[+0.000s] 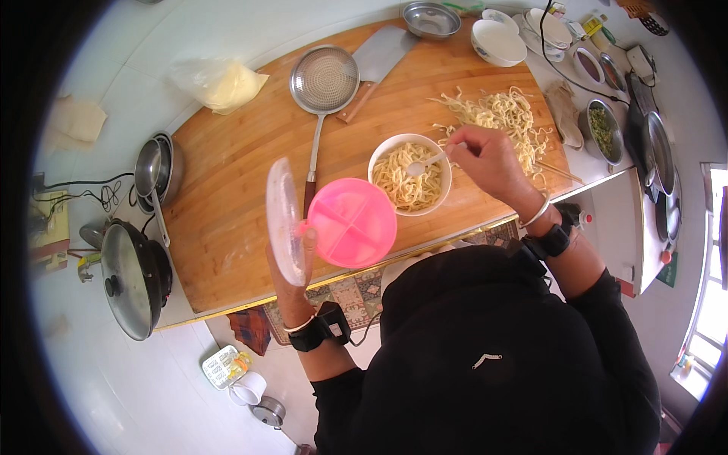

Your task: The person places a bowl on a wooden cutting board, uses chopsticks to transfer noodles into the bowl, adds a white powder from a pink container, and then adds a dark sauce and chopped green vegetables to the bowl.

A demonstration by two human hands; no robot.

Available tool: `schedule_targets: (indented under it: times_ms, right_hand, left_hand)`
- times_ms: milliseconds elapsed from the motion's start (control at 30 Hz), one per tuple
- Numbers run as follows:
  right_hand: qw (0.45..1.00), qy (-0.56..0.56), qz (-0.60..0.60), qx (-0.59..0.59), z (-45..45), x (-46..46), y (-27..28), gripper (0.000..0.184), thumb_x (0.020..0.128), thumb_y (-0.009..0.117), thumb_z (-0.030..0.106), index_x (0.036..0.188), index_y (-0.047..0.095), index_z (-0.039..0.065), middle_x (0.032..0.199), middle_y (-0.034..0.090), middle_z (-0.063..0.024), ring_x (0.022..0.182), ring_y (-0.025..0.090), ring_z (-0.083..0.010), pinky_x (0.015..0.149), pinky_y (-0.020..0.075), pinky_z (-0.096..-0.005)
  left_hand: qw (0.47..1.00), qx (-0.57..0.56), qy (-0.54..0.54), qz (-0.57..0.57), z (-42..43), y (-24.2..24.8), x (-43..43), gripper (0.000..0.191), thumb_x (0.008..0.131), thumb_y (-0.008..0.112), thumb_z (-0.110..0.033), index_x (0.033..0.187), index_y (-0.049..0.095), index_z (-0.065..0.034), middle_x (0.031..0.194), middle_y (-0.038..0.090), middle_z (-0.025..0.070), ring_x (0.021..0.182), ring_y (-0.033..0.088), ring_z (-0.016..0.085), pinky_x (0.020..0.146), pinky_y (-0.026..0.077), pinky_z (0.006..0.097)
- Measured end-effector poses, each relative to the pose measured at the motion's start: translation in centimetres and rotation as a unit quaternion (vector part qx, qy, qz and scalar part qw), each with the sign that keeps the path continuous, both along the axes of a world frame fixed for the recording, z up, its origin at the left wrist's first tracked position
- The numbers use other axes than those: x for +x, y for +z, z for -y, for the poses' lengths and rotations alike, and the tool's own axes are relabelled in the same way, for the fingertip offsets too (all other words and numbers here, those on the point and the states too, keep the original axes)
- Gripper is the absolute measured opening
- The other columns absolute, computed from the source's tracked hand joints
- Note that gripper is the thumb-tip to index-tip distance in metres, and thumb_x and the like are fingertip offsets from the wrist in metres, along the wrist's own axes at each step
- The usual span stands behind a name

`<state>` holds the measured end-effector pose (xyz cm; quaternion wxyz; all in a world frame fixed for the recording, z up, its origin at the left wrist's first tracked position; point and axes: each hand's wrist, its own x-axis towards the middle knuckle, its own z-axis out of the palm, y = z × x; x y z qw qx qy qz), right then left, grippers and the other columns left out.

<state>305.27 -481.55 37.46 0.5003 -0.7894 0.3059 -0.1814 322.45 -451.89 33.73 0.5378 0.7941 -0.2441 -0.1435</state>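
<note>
My left hand [296, 261] holds a pink divided seasoning box [354, 223] near the front edge of the board. Its clear lid [285, 222] stands raised on the left, and white stuff lies in its compartments. In my right hand [483, 159] is a small white plastic spoon [420, 167], its bowl over the noodles [401, 185] in a white bowl [447, 192]. Whether the spoon carries anything is hard to see. Behind my right hand lies a heap of loose noodles [500, 111] on the wooden board [239, 187].
A wire skimmer [325, 79] and a cleaver [384, 54] lie at the back. Dough in a plastic bag [233, 85] sits back left. A lidded wok [131, 281] and nested metal pots [159, 170] stand left. At right are chopsticks [560, 170] and a metal bowl of chopped greens [603, 131].
</note>
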Motion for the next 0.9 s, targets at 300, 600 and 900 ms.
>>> schedule_targets:
  times_ms: [300, 600, 900]
  right_hand:
    - [0.994, -0.018, 0.009, -0.109, -0.7, 0.5, -1.3, 0.005, 0.081, 0.062, 0.007, 0.082, 0.065, 0.003, 0.06, 0.059, -0.0088, 0.051, 0.054, -0.0152, 0.05, 0.0436, -0.0291]
    - [0.989, -0.021, -0.003, -0.149, 0.0, -0.2, -1.7, 0.007, 0.08, 0.063, 0.007, 0.085, 0.065, 0.003, 0.06, 0.059, -0.01, 0.05, 0.053, -0.0143, 0.048, 0.0424, -0.0277]
    - [0.987, -0.048, 0.042, 0.146, 0.2, 1.6, -0.4, 0.011, 0.085, 0.065, 0.013, 0.085, 0.066, 0.002, 0.063, 0.055, 0.005, 0.055, 0.044, -0.0013, 0.048, 0.0326, -0.0184]
  left_hand:
    - [0.996, -0.043, 0.071, -0.024, -1.1, -2.2, 0.6, 0.036, 0.089, 0.068, -0.022, 0.114, 0.055, 0.0011, 0.101, 0.059, 0.0085, 0.086, 0.059, 0.016, 0.068, 0.054, 0.0287]
    - [0.992, -0.036, 0.07, -0.102, 1.1, -1.6, 0.7, 0.041, 0.089, 0.068, -0.027, 0.112, 0.054, 0.0032, 0.097, 0.058, 0.007, 0.085, 0.056, 0.015, 0.069, 0.05, 0.0283]
    - [0.981, -0.05, -0.023, -0.185, 6.6, -1.3, 3.3, 0.044, 0.088, 0.068, -0.029, 0.112, 0.053, 0.005, 0.098, 0.058, 0.0096, 0.08, 0.06, 0.016, 0.064, 0.055, 0.0294]
